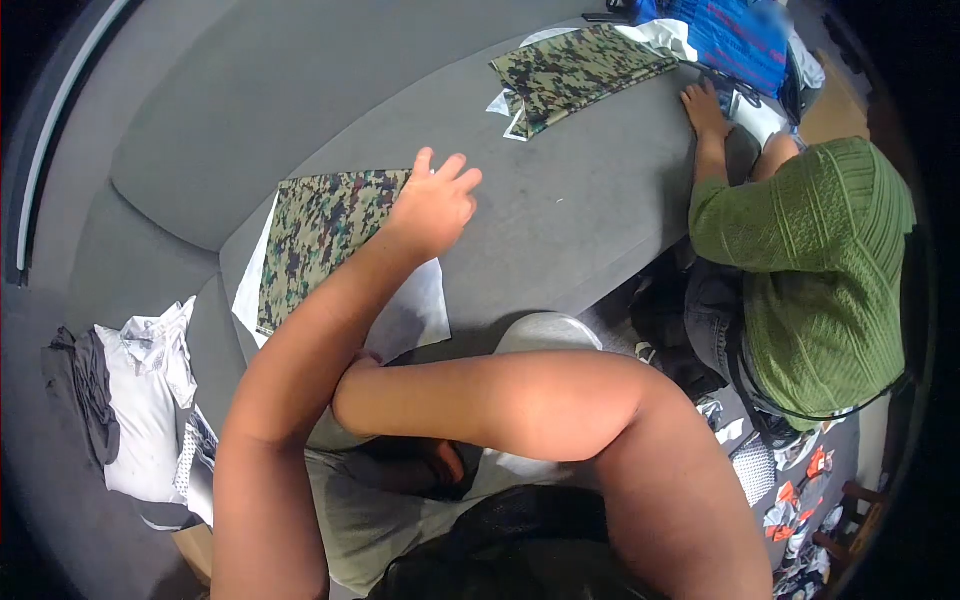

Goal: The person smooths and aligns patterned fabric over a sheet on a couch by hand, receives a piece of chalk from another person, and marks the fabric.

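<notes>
Camouflage fabric point(325, 225) lies on the grey sofa seat over a white sheet point(418, 310). My left hand point(435, 210) is over its upper right corner, fingers spread; whether it touches the cloth I cannot tell. My right forearm crosses below my left forearm, and only a sliver of my right hand point(368, 358) shows behind it, near the lower edge of the white sheet. The fingers of that hand are hidden. Farther along the seat lies a second camouflage piece point(585, 72) with white material at its edges.
At right, a person in a green knitted top point(815, 240) leans one hand point(706, 110) on the seat near a blue bag point(740, 45). White and dark cloths point(145, 420) lie at left. Orange and white scraps point(785, 510) litter the floor at lower right.
</notes>
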Demonstrator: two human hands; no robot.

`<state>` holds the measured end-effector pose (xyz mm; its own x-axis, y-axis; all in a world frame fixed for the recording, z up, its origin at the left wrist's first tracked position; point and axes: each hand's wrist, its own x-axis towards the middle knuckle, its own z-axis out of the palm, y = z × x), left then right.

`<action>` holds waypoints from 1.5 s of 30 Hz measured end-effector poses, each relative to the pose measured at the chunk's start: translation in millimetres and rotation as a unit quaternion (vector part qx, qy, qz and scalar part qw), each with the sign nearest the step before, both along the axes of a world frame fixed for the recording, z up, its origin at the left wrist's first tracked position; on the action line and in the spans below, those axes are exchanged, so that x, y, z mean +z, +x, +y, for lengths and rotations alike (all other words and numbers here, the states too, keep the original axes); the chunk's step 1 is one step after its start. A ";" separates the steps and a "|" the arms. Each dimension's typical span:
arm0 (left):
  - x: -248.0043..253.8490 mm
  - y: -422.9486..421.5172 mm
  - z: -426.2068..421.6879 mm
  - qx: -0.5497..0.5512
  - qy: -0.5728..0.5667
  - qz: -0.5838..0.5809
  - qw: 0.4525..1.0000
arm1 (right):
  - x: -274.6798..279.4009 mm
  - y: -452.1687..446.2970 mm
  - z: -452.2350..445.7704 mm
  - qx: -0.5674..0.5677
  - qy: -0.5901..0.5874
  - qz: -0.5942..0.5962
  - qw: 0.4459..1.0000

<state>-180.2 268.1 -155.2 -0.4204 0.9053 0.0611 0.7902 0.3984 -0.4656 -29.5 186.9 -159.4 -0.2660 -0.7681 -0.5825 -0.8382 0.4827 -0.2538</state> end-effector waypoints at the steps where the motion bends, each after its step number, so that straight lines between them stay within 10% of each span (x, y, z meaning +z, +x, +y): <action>1: 0.9 0.7 -1.1 0.001 0.019 -0.006 1.000 | 1.4 0.5 1.8 -0.009 -0.011 0.002 1.000; 18: 14.3 4.2 -24.4 0.025 0.233 -0.066 0.970 | -89.2 1.1 -84.1 -0.120 0.069 0.009 0.990; 25: 18.8 -23.5 -17.0 -0.037 0.153 -0.112 0.981 | -5.9 -5.0 -18.3 -0.008 0.002 0.010 1.000; 45: -2.5 -31.6 -27.4 -0.010 0.183 -0.178 0.967 | -4.0 -4.7 -15.1 -0.007 -0.004 0.002 1.000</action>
<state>-211.8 240.7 -157.7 -0.4565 0.8587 0.2328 0.8837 0.4681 0.0062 -34.2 171.9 -163.4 -0.2798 -0.7688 -0.5751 -0.8319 0.4931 -0.2545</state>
